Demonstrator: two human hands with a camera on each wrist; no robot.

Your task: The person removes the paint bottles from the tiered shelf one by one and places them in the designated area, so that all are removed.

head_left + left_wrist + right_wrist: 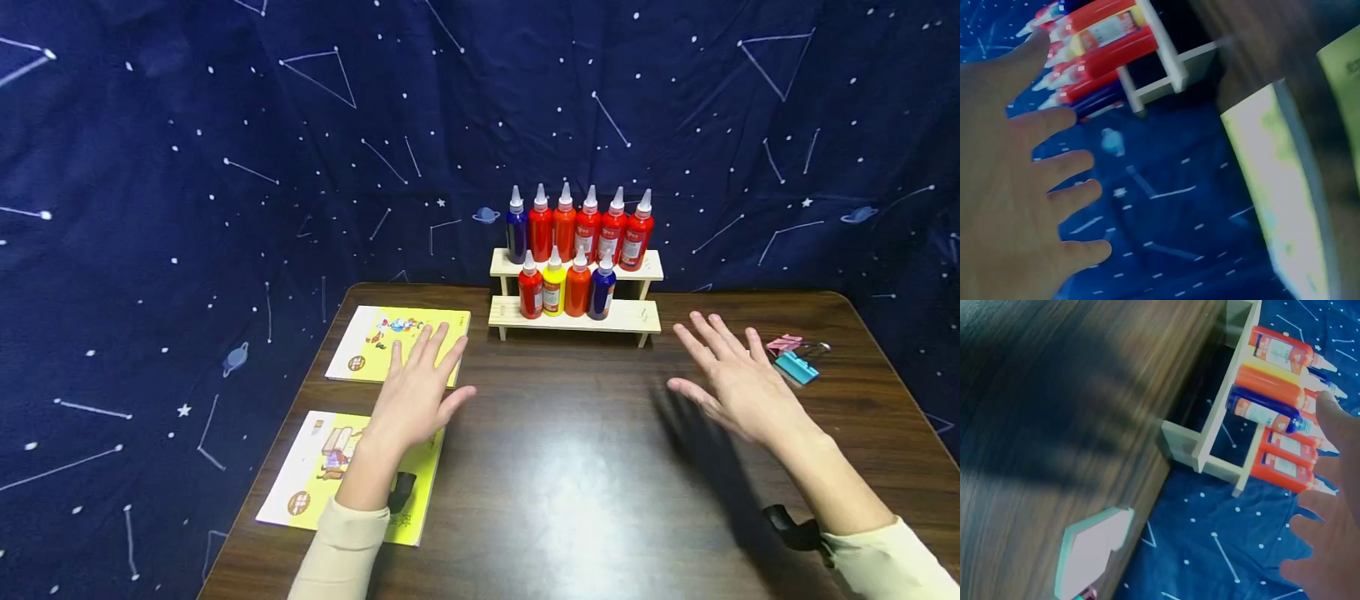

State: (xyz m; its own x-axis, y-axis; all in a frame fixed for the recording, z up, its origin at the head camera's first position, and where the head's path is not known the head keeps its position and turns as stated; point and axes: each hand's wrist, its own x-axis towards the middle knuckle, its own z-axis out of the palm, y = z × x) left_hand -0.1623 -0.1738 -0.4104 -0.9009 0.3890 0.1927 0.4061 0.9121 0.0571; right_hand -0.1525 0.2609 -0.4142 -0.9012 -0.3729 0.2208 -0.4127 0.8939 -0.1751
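Note:
Fingers spread, my left hand (420, 392) hovers over two yellow-and-white booklets, overlapping the rear booklet (352, 342) and the front booklet (300, 475) in the head view. It holds nothing. My right hand (738, 387) is held out over the table's right side, also spread and without anything in it; its shadow falls on the wood. Just beyond its fingers lie a turquoise binder clip (797, 367) and a pink clip (783, 342). In the right wrist view, the turquoise clip (1091, 550) shows near the table edge.
A two-step wooden rack (630, 317) stands at the back. Several paint bottles with white pointed caps stand on it: a yellow bottle (553, 292), dark blue bottles and red or orange ones. Behind hangs a navy cloth (225, 167) with constellations. The brown table (555, 467) has rounded corners.

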